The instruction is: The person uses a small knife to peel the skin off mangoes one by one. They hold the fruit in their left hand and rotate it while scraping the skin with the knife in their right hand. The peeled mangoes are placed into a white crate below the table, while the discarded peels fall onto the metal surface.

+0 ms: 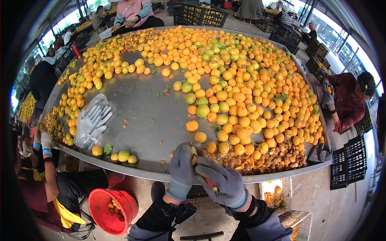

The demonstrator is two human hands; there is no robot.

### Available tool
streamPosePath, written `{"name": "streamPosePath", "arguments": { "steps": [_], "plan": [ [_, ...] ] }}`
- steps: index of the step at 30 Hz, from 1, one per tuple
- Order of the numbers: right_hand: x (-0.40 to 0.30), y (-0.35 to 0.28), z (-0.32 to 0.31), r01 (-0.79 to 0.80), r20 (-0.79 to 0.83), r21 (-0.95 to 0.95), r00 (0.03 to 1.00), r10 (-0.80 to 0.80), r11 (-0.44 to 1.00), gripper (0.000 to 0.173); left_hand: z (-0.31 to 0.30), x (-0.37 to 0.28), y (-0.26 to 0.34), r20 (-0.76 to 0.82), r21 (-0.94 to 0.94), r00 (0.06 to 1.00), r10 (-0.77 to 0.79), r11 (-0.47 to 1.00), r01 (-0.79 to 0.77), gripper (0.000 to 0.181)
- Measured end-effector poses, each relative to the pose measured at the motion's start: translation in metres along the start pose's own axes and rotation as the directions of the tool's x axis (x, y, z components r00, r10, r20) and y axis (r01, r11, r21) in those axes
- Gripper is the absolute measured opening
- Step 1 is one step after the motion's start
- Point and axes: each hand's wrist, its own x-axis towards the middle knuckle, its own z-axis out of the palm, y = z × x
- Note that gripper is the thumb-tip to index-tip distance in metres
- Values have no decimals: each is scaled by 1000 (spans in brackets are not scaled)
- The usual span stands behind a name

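Observation:
Both my hands, in grey gloves, are together over the near rim of a metal table (pixel 135 102). A partly hidden yellow fruit piece (pixel 194 154) is in the fingers of my left hand (pixel 182 168). My right hand (pixel 221 179) is closed around a small tool with a red handle (pixel 210 183), and its fingertips meet the fruit piece. The tool's working end is hidden. Just right of my hands lies a heap of brown pits and fruit scraps (pixel 271 159). Beyond them spreads a large pile of orange and green apricots (pixel 241 96).
White gloves (pixel 94 119) lie on a clear plastic bag at the left. A red bucket (pixel 113 211) with fruit pieces stands below the table, and a white crate (pixel 273 192) is under its right side. Co-workers sit around. Black crates (pixel 348 162) stand at right.

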Motion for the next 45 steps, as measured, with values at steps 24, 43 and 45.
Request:
{"name": "streamPosePath", "arguments": {
  "steps": [24,43,45],
  "plan": [
    [0,17,-14,-374,31,718,859,510,586,23,-16,-4,-19,249,-330,968,-6,940,91,33],
    [-3,13,-16,-408,53,740,828,558,534,23,-10,0,-15,95,453,860,501,748,-486,28],
    [1,12,-18,-389,32,687,860,509,614,24,-8,-2,-26,93,408,923,374,831,-378,29]
  ]
}}
